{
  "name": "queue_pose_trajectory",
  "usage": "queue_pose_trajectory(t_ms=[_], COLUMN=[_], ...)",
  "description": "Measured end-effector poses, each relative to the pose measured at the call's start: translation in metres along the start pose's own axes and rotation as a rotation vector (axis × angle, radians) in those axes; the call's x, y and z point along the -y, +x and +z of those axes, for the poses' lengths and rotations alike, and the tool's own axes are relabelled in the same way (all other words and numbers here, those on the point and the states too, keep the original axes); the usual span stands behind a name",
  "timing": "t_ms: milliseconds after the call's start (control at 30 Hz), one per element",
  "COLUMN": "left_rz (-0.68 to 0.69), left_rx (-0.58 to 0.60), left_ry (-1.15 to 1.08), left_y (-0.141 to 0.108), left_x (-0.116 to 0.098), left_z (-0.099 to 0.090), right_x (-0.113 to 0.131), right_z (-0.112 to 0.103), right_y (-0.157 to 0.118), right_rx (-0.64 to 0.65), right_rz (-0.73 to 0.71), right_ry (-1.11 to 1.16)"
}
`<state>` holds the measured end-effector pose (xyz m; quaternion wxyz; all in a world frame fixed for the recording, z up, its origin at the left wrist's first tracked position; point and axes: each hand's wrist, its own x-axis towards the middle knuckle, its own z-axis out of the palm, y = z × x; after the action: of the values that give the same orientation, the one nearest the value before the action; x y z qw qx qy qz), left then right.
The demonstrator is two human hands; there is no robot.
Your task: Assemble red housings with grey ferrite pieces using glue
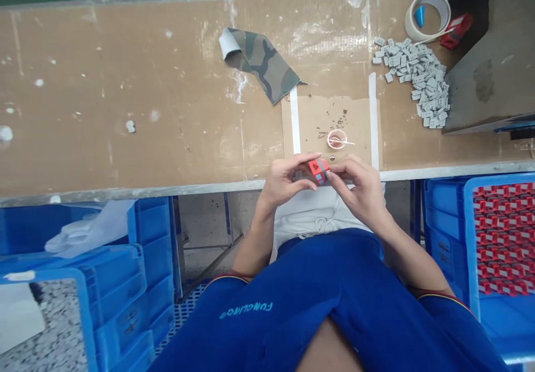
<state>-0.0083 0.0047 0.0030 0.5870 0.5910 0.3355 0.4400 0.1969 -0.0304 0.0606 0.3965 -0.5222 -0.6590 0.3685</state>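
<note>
A small red plastic piece with a grey band and pale blue patches is held at the table's front edge, between my two hands. My left hand grips it from the left, with thumb and fingers on either side. On its right side, the fingertips of my right hand pinch together against the piece. Just beyond my hands stands a small cup of reddish-brown contents with a thin white stick in it. The cup rests on a cardboard sheet held by white tape strips.
Camouflage cloth lies behind my left hand. At the back right are a heap of small grey parts, a tape roll and another red piece. Blue crates stand both sides; the right crate holds rows of red parts.
</note>
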Motion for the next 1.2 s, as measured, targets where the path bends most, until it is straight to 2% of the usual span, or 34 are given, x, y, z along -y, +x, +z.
queue_pose_trajectory(t_ms=[67, 133, 333, 600, 867, 1067, 1200], left_rz=[0.005, 0.002, -0.012, 0.053, 0.013, -0.018, -0.007], left_rx=[-0.065, -0.103, -0.074, -0.085, -0.072, -0.093, -0.057], left_ry=[0.030, 0.067, 0.101, 0.108, 0.147, 0.119, 0.107], left_y=[-0.001, -0.001, -0.002, -0.004, -0.004, -0.006, -0.006], left_x=[0.002, 0.003, -0.003, 0.001, 0.004, 0.004, 0.005], left_z=[0.003, 0.004, 0.000, -0.003, -0.002, -0.005, -0.009], right_x=[-0.002, -0.004, -0.009, -0.008, -0.006, -0.010, -0.008], right_z=[0.009, 0.015, 0.017, 0.025, 0.021, 0.020, 0.025], right_y=[-0.002, -0.003, 0.003, 0.002, -0.002, 0.003, 0.000], right_rx=[-0.087, -0.105, -0.040, -0.092, -0.073, 0.003, -0.047], right_rz=[-0.044, -0.074, -0.071, -0.057, -0.032, -0.022, -0.051], right_ry=[-0.030, -0.062, -0.024, -0.047, -0.098, -0.047, -0.092])
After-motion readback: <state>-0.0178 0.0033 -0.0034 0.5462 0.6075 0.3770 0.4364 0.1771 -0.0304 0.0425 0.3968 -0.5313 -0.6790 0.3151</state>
